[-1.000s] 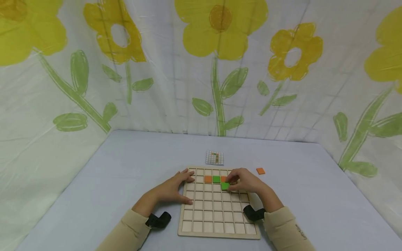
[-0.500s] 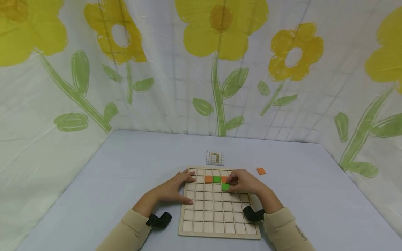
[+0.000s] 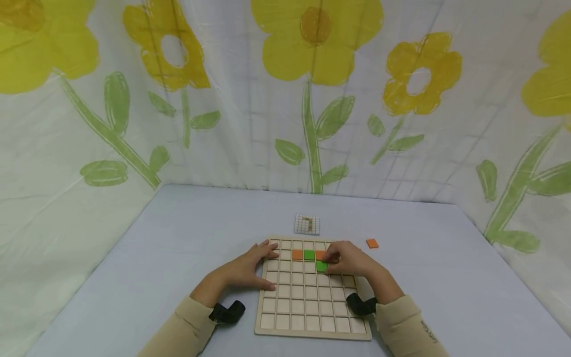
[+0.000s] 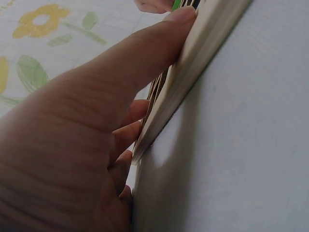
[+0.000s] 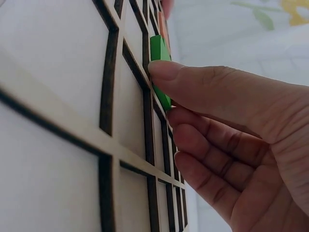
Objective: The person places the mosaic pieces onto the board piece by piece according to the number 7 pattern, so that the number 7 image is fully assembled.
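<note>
A wooden grid board lies on the table. My left hand rests on its left side with thumb and fingers spread; the thumb lies on the rim in the left wrist view. My right hand is over the board's upper right part, pinching a green square tile at its cell. In the right wrist view the thumb presses the green tile, which stands partly proud of the grid. In the row above sit an orange tile, a green tile and another orange tile, partly hidden by my fingers.
A small printed card with a coloured grid pattern lies behind the board. One loose orange tile is on the table to the right. A white flowered curtain hangs at the back.
The green tile under my right hand has shifted slightly down toward its cell since a second ago. My left hand keeps its place on the board.
</note>
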Motion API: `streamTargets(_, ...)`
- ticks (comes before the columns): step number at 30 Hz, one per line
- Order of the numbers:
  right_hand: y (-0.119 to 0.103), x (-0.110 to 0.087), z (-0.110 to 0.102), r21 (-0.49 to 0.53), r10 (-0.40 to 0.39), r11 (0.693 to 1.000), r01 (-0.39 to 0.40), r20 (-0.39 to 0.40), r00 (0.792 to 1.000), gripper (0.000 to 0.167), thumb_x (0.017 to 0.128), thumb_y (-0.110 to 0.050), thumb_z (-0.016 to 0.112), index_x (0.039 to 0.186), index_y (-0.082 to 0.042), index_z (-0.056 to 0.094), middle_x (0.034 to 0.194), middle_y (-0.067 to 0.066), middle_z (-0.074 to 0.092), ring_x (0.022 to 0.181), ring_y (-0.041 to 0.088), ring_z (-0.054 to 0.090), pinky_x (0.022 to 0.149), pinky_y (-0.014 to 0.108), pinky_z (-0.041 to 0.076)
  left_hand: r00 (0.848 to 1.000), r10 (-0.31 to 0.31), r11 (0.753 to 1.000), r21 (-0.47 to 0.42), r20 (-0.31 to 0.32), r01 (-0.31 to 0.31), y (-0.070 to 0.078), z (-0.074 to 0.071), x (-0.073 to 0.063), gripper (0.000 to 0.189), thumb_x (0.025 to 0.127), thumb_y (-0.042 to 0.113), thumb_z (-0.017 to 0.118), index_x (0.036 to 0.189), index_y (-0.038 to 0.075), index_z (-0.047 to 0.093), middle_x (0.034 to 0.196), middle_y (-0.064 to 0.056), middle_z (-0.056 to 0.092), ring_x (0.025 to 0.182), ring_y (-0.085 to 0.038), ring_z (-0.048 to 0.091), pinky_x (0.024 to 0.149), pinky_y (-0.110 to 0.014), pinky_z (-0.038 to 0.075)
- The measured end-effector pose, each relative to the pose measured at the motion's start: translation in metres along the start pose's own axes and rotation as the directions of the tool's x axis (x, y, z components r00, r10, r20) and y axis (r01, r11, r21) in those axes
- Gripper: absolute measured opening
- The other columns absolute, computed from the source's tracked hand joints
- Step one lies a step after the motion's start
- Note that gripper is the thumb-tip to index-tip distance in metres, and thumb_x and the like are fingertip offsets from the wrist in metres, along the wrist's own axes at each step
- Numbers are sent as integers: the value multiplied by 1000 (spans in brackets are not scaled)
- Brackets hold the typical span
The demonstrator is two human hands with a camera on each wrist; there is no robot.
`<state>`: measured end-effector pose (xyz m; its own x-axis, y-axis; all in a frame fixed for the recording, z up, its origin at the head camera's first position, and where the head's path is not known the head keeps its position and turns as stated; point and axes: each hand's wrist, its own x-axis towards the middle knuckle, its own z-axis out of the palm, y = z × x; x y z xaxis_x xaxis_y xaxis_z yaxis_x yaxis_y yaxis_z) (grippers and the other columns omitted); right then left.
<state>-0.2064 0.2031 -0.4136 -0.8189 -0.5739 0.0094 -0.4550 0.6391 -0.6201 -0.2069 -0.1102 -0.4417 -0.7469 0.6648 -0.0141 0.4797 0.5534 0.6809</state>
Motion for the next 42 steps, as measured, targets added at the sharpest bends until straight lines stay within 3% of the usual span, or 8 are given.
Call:
streamTargets(15, -2, -2, -1, -3, 45, 999, -45, -3, 999, 18, 77, -14, 76, 92, -7, 70, 91, 3, 64, 80, 10, 59, 69, 19, 52, 1000, 23, 1000, 7, 3, -23, 1, -1, 1, 78, 71, 45, 78, 135, 13, 47, 155, -3, 24, 146, -26, 4, 120, -49, 2)
streamTargets(31, -3, -1, -3, 20, 45, 999, -45, 5, 999, 20, 78, -15, 75, 95, -7, 70, 95, 4, 65, 85, 14, 61, 72, 20, 53, 1000, -5, 1000, -2, 1, 5, 3, -2, -1, 76, 71, 43, 79, 134, 14, 47, 155, -2, 24, 146, -27, 4, 120, -50, 4)
streamTargets(38, 3, -11, -21, 38, 41, 998, -39, -50, 998, 25, 82, -14, 71, 103, -1, 68, 100, 11, 65, 90, 22, 61, 77, 27, 54, 1000, 2, 1000, 1, 1, -2, 3, -2, 0, 76, 71, 43, 78, 134, 13, 48, 155, -3, 24, 146, -27, 4, 120, -49, 3)
streamTargets(42, 11, -17, -31, 39, 77, 997, -74, -95, 993, 27, 82, -13, 70, 105, 1, 67, 103, 14, 65, 91, 23, 60, 78, 29, 53, 1000, 4, 1000, -1, 1, -4, 2, -1, 0, 76, 71, 43, 78, 134, 13, 47, 155, -3, 24, 146, -26, 4, 120, -49, 2)
